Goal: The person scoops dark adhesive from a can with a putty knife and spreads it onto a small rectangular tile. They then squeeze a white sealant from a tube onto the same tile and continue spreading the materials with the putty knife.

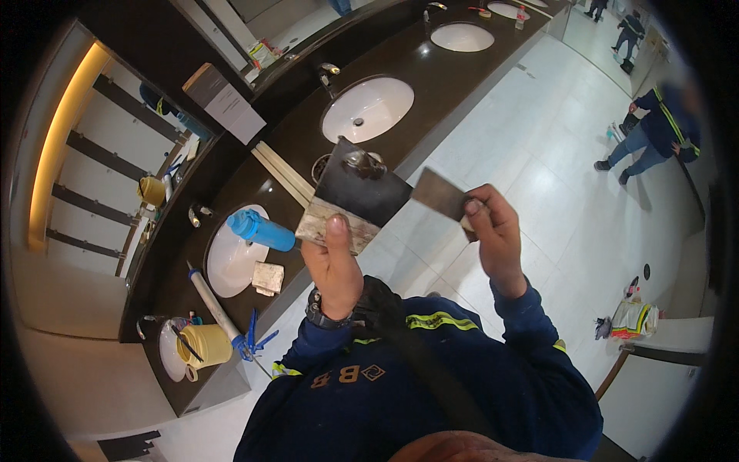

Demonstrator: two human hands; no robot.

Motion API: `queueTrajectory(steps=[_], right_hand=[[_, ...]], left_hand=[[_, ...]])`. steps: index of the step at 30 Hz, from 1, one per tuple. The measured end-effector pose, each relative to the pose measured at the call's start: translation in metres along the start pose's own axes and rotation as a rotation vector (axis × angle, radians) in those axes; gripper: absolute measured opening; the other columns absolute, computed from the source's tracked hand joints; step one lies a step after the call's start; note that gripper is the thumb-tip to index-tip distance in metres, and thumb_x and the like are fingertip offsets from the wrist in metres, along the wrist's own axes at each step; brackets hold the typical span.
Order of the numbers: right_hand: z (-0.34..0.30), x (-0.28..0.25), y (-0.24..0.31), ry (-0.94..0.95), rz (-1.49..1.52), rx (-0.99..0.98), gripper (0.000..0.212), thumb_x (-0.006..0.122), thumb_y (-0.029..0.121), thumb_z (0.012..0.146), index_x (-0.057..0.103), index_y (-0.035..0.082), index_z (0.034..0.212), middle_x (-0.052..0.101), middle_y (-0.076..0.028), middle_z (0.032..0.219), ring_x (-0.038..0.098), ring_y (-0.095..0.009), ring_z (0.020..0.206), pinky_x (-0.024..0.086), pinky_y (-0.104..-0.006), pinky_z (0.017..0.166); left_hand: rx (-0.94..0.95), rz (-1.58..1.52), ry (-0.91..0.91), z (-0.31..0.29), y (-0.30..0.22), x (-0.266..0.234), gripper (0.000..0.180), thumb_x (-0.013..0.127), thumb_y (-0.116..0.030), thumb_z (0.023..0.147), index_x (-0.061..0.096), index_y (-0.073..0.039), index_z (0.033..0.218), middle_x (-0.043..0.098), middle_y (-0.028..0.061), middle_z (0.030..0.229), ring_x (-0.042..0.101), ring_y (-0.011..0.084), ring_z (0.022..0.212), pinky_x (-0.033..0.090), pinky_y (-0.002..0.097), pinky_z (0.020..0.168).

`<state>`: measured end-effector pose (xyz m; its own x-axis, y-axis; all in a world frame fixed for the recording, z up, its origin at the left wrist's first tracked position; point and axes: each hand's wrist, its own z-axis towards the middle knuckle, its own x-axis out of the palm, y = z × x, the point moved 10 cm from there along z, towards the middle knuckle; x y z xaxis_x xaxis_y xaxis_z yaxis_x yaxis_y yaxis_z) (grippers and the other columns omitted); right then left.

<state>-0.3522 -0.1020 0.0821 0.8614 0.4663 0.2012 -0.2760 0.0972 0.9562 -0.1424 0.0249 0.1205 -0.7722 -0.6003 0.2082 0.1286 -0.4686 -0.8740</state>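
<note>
1. The left hand (pixel 336 271) held a flat dark plate (pixel 368 189), its thumb pressed over a pale, stained strip (pixel 331 223) along the plate's near edge; this grip was pinching.
2. A glossy dark patch (pixel 362 163) showed near the plate's far side.
3. The right hand (pixel 499 235) had its grip closed on a rectangular metal scraper (pixel 440 194), the blade pointing toward the plate, just beside it and seemingly apart.
4. Both tools were up in front of the person's body, the plate overlapping the edge of the dark worktop (pixel 296 127) in view.
5. Pale wooden strips (pixel 282 174) lay on the worktop beyond the left hand.
6. Near that hand, a blue bottle (pixel 265 230) and a folded cloth (pixel 268 277) showed against a white basin (pixel 222 266).
7. Farther left were a caulking gun (pixel 212 299) and a yellow bucket (pixel 209 344).
</note>
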Motion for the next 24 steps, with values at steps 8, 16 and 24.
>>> queueTrajectory(steps=[8,16,24], right_hand=[[-0.003,0.018,0.008,0.028,0.047,0.029,0.021,0.055,0.021,0.102,0.06,0.001,0.097,0.052,0.003,0.069,0.045,-0.004,0.062,0.036,-0.021,0.056],[-0.001,0.017,0.014,0.084,0.12,0.033,0.021,0.054,0.02,0.103,0.06,0.001,0.097,0.05,0.004,0.067,0.043,-0.003,0.058,0.035,-0.0209,0.054],[0.001,0.009,0.016,0.027,0.234,0.014,0.02,0.054,0.02,0.103,0.059,0.001,0.098,0.053,0.001,0.071,0.046,-0.004,0.06,0.037,-0.021,0.055]], left_hand=[[0.271,0.421,0.143,-0.021,-0.017,0.024,0.045,0.058,-0.021,0.097,0.054,0.008,0.131,0.068,0.0146,0.094,0.065,0.0197,0.079,0.051,0.0326,0.071],[0.387,0.579,0.245,-0.024,-0.029,0.037,0.038,0.06,-0.009,0.092,0.058,0.003,0.128,0.067,0.0202,0.092,0.067,0.0299,0.075,0.052,0.0355,0.07],[0.368,0.65,0.47,-0.032,-0.028,0.066,0.039,0.062,-0.001,0.088,0.06,0.002,0.126,0.066,0.0215,0.094,0.067,0.0324,0.082,0.052,0.0349,0.073]])
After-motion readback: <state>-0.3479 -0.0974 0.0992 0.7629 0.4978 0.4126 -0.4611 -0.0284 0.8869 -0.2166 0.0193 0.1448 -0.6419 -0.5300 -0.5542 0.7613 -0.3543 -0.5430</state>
